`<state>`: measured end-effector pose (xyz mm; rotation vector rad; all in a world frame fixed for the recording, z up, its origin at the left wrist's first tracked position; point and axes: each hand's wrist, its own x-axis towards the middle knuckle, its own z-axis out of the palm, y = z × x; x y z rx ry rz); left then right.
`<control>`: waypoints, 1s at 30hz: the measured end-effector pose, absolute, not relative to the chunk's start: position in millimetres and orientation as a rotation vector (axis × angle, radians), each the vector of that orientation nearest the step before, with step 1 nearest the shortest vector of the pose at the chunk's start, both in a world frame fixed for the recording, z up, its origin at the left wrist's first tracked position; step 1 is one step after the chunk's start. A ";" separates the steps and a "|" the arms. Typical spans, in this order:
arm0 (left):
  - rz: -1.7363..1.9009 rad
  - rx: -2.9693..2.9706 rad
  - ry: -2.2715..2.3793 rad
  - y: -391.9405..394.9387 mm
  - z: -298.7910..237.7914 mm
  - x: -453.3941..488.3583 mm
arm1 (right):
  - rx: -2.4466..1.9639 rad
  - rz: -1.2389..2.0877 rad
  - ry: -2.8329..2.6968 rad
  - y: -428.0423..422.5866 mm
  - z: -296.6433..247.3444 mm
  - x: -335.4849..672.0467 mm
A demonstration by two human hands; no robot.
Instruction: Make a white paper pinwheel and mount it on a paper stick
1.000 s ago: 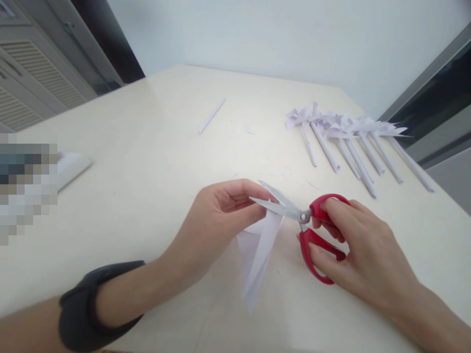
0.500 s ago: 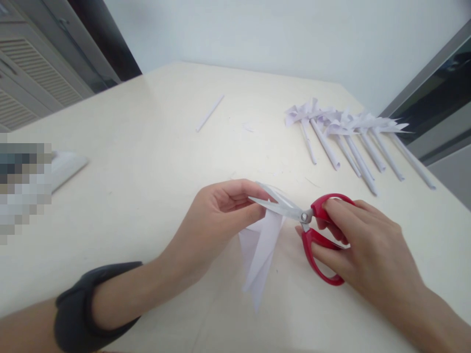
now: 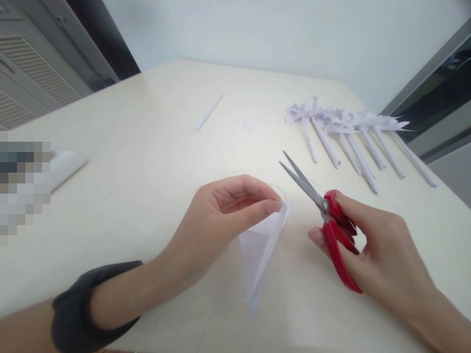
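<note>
My left hand [image 3: 231, 215] pinches a folded piece of white paper [image 3: 257, 260] between thumb and fingertips. The paper's pointed ends hang down toward the near side of the table, and part of it is hidden behind my fingers. My right hand [image 3: 379, 250] grips red-handled scissors [image 3: 342, 255], with fingers through the loops. Their blades are slightly parted, point away to the upper left and stand apart from the paper.
Several white paper pinwheels [image 3: 344, 122] on rolled paper sticks lie in a row at the right. A thin paper roll [image 3: 209, 112] rests farther back on the white table [image 3: 140, 147]. Small paper scraps [image 3: 248, 125] are scattered around. A blurred-out object with a white edge [image 3: 69, 164] is at the left.
The scissors have moved away from the paper to the right, their blades swinging upward and closing partway. My left fingertips have shifted right along the paper's top.
</note>
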<state>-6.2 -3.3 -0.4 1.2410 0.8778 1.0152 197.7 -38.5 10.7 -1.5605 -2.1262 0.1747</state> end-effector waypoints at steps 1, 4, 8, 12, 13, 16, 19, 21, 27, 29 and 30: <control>1.012 1.244 0.884 -3.4 0.4 -6.1 | -1.562 0.200 -2.123 -38.9 11.0 197.7; 1.012 1.255 0.884 -3.5 1.7 -6.7 | -1.589 0.238 -2.148 -40.0 9.3 195.8; 0.986 1.256 0.880 -3.5 0.5 -8.8 | -1.600 0.210 -2.221 -40.8 4.1 191.9; 1.003 1.263 0.890 -3.2 -2.6 -9.9 | -1.590 0.151 -2.271 -40.6 0.3 193.0; 0.999 1.254 0.899 -3.2 -3.2 -9.9 | -1.590 0.133 -2.276 -40.2 -0.2 193.7; 0.961 1.211 0.901 -3.0 -3.7 -9.2 | -1.584 0.077 -2.288 -38.6 -0.9 195.0; 0.958 1.190 0.882 -2.7 -3.6 -8.5 | -1.575 0.037 -2.293 -37.8 -0.6 194.9; 0.973 1.194 0.876 -2.7 -4.0 -8.2 | -1.570 0.032 -2.304 -38.4 -0.1 194.9; 1.005 1.253 0.877 -3.2 -5.0 -9.4 | -1.633 0.106 -2.311 -40.9 1.2 195.5; 1.020 1.295 0.907 -3.3 -4.7 -10.0 | -1.649 0.140 -2.303 -40.8 1.5 194.7; 1.027 1.318 0.923 -3.4 -4.5 -10.2 | -1.654 0.150 -2.297 -40.7 1.7 194.2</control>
